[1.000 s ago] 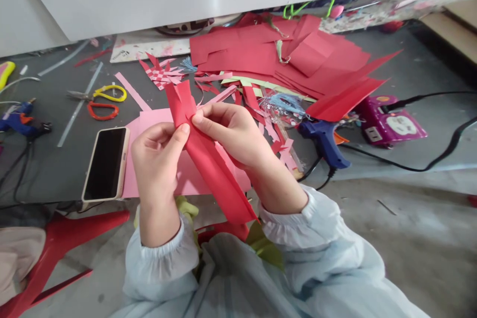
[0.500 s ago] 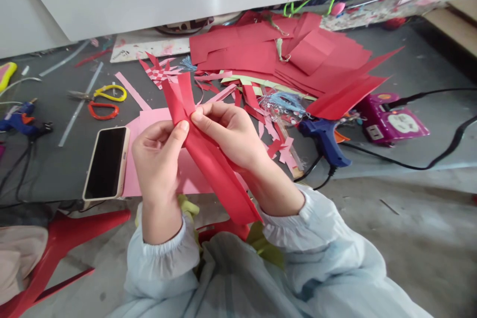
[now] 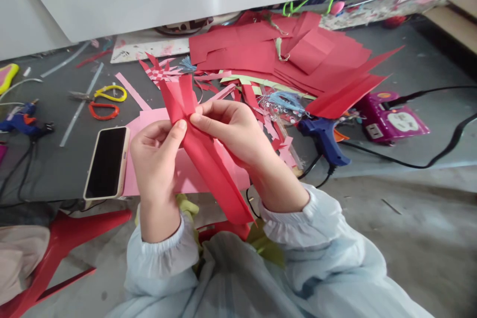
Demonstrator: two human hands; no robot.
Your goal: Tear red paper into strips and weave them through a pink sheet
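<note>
A long folded strip of red paper [image 3: 208,164] slants from upper left to lower right above the table edge. My left hand [image 3: 156,156] pinches it near its upper part, thumb on the front. My right hand [image 3: 231,131] grips the same spot from the right, fingers curled round the fold. The strip's upper end splays into two flaps above both thumbs. A pink sheet [image 3: 186,171] lies on the dark table [image 3: 48,164] under my hands.
A phone [image 3: 106,161] lies left of my hands. Scissors with yellow and red handles [image 3: 100,102] and a glue gun [image 3: 22,121] lie at far left. A pile of red paper [image 3: 283,52], a blue glue gun [image 3: 324,139], a pink power strip [image 3: 391,119] and cables are at right. A red stool [image 3: 63,243] stands below.
The red strip's upper end has shifted slightly left and spread a little; both hands keep the same grip, almost still.
</note>
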